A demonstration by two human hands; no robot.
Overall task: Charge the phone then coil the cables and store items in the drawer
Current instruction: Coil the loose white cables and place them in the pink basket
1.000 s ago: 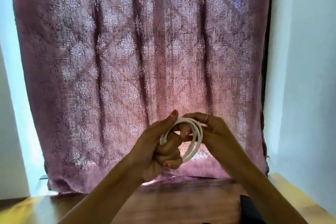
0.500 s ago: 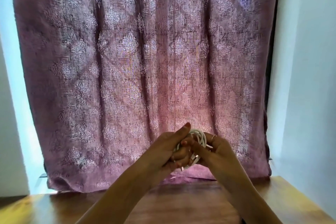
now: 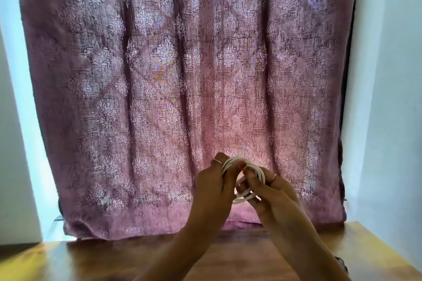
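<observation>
Up off the desk point(image 3: 96, 258), both hands meet in front of the curtain point(image 3: 159, 98), which hangs across the far side and ends at the desk's far edge. To the left, a pale wall point(image 3: 13, 166) borders the curtain, and bare wood runs along the near left. The left hand point(image 3: 212, 191) wraps its fingers round the left side of the white cable point(image 3: 259, 172), wound into a small coil of several loops. The right hand point(image 3: 271, 198) pinches the coil's right side, fingers curled on the strands. The coil hangs clear above the wood. On the right, another pale wall point(image 3: 388, 121) closes in beside the desk's right edge.
</observation>
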